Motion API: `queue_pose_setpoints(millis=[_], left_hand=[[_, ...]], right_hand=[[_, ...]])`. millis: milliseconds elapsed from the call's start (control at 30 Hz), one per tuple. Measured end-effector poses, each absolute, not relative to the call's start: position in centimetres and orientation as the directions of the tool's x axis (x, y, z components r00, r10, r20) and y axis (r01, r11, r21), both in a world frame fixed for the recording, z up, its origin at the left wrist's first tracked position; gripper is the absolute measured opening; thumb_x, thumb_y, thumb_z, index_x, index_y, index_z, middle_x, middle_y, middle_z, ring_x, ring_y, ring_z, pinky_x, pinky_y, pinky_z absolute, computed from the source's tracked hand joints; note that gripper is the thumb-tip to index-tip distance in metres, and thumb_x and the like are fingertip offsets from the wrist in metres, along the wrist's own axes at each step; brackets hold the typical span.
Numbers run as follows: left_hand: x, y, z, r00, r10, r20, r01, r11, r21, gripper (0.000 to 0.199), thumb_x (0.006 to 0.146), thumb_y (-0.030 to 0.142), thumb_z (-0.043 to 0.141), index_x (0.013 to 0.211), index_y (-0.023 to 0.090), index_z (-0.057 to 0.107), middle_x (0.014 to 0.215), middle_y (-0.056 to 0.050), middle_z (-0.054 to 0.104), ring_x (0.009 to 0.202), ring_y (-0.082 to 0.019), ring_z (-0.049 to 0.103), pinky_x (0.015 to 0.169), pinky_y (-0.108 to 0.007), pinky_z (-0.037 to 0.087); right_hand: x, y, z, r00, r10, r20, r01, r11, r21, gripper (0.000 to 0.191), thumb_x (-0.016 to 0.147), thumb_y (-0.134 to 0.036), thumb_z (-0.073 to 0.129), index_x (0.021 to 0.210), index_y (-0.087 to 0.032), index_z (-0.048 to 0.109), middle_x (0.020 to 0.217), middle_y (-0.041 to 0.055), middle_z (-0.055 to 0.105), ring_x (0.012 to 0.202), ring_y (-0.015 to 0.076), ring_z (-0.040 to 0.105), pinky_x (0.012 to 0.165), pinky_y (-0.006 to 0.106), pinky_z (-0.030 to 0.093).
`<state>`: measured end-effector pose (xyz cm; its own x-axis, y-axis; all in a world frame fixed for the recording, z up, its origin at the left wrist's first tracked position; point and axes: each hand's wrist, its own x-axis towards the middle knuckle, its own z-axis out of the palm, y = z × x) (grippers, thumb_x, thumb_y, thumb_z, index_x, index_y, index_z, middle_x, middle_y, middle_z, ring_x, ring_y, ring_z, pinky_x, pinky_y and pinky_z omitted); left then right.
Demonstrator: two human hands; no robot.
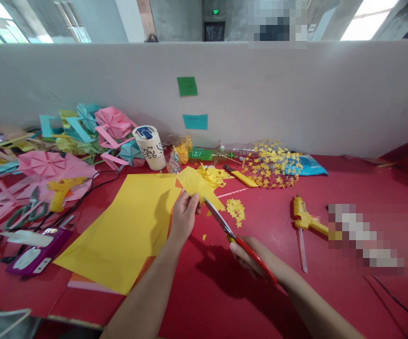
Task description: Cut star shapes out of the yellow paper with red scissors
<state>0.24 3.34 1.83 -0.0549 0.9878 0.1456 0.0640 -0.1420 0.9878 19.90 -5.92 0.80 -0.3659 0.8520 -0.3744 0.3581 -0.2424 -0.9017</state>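
Between the thumb and fingers of my left hand [185,212] is a piece of yellow paper [194,181]. My right hand [251,256] grips red-handled scissors [225,225], whose blade tips reach the paper's lower edge beside my left thumb. Just right of the blades lies a small pile of yellow paper stars [236,212]. Yellow paper scraps [212,176] are heaped behind the held piece. Large yellow sheets [129,221] lie to the left of my left hand, over orange and pink paper.
A yellow glue gun [304,216] rests at right; another glue gun [60,190] lies left among pink paper shapes. A purple power strip [39,252] with cables sits at front left. Behind are a paper cup [150,148], a green bottle [207,154], a utility knife [241,176] and a star-covered clear bottle [272,165].
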Motion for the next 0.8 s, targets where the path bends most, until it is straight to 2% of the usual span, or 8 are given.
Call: queue_pose_setpoints(millis=[433,800], left_hand=[[0.2,3.4,2.28,-0.028,0.99,0.14,0.073,-0.138,0.988,0.024,0.082,0.032,0.054,0.063,0.02,0.048,0.054,0.004,0.05,0.049,-0.01,0.049,0.05,-0.021,0.04],[-0.17,3.76,1.56,-0.013,0.992,0.123,0.029,-0.123,0.992,0.026,0.083,0.036,0.055,0.065,0.019,0.049,0.056,0.005,0.052,0.047,-0.008,0.049,0.048,-0.02,0.039]], right_hand=[[19.89,-5.81,0.27,-0.345,0.845,-0.408,0.348,-0.289,-0.892,0.057,0.085,-0.074,0.044,0.065,-0.021,0.039,0.05,-0.0082,0.038,0.035,0.0052,0.035,0.032,0.016,0.029],[19.84,-5.68,0.3,-0.325,0.84,-0.433,0.364,-0.312,-0.878,0.053,0.086,-0.068,0.05,0.062,-0.022,0.037,0.044,-0.0094,0.037,0.031,0.005,0.034,0.028,0.015,0.027]])
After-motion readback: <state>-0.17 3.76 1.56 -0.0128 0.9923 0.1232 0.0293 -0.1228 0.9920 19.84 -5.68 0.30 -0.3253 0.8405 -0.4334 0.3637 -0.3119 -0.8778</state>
